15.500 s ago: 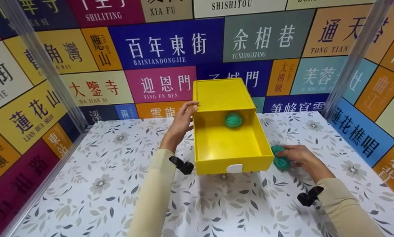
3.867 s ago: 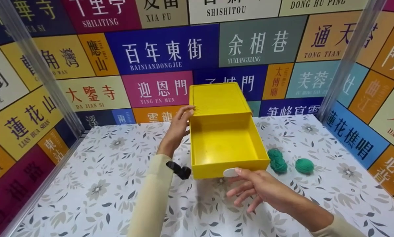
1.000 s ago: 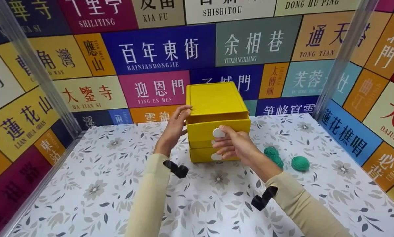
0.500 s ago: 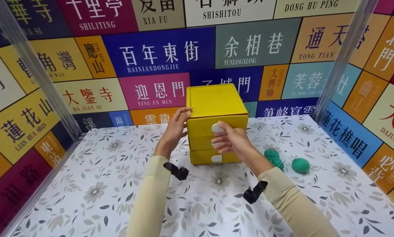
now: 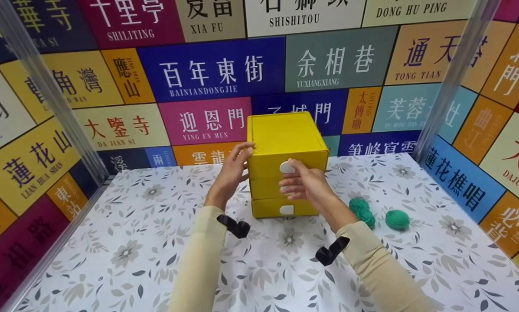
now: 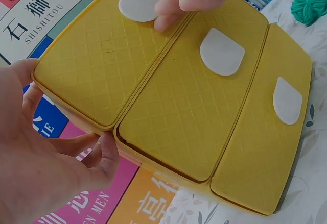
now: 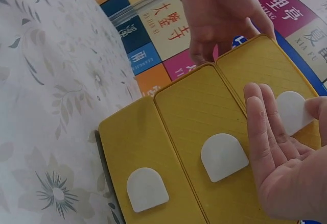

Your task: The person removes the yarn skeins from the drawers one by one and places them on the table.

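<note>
A yellow drawer box (image 5: 285, 134) with three drawers stands on the table, every drawer closed in the head view. My left hand (image 5: 231, 173) rests against its left side, fingertips at the top front edge. On the top drawer's white handle (image 5: 287, 167), the thumb of my right hand (image 5: 313, 186) presses. The other fingers of that hand stretch out in front of the drawer fronts, as the right wrist view shows. The middle handle (image 7: 225, 156) and bottom handle (image 7: 147, 189) are untouched. Right of the box lie a green yarn skein (image 5: 361, 212) and a green yarn ball (image 5: 397, 219).
The table has a white floral cover (image 5: 125, 255). Behind it rises a wall (image 5: 211, 65) of coloured street-name panels. Clear upright posts (image 5: 452, 82) stand at the back corners.
Earlier the top drawer stood pulled out with a yarn ball inside; later it was empty, both yarns on the table. My right hand has since pushed the drawer in, closing it fully.
</note>
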The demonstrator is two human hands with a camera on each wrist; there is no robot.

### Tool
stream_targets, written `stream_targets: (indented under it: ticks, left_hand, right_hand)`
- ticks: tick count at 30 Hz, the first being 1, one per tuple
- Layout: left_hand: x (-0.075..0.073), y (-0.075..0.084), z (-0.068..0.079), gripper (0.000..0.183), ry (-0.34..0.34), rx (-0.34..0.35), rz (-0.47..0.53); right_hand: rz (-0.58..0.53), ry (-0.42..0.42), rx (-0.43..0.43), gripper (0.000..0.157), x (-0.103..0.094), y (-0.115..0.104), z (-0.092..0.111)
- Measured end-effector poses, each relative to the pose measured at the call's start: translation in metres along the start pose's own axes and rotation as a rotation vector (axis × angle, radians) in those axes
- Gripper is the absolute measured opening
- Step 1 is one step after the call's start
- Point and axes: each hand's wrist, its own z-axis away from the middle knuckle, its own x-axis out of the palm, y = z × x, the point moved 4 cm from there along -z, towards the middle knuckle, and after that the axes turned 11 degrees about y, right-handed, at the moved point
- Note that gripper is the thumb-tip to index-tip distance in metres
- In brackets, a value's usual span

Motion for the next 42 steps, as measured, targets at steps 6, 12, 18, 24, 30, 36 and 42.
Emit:
stream_targets:
  ticks: [6,12,18,24,30,36,42]
  left_hand:
    - [0.001,0.000,0.001,0.032,0.006,-0.007,0.006]
    - [0.001,0.000,0.000,0.033,0.011,-0.004,0.007]
    - [0.002,0.000,0.001,0.033,0.001,-0.002,0.009]
    - [0.001,-0.001,0.001,0.034,0.001,0.006,0.006]
    - [0.000,-0.001,0.001,0.033,0.010,0.011,0.006]
    - [0.000,0.000,-0.001,0.032,0.011,0.011,0.004]
    - [-0.002,-0.001,-0.001,0.032,0.003,0.007,-0.002]
  right_hand:
    - [-0.023,-0.023,0.009,0.061,-0.001,0.000,0.001]
    - [-0.039,-0.043,0.033,0.060,-0.002,0.002,0.000]
    - [-0.024,-0.054,0.058,0.069,-0.005,0.004,0.001]
    - [-0.040,-0.052,0.039,0.067,-0.014,0.012,0.000]
    - [-0.011,0.012,-0.011,0.049,-0.024,0.025,-0.003]
    - [0.057,0.102,0.027,0.045,-0.031,0.044,-0.008]
    - [0.102,0.095,0.069,0.055,-0.026,0.056,-0.011]
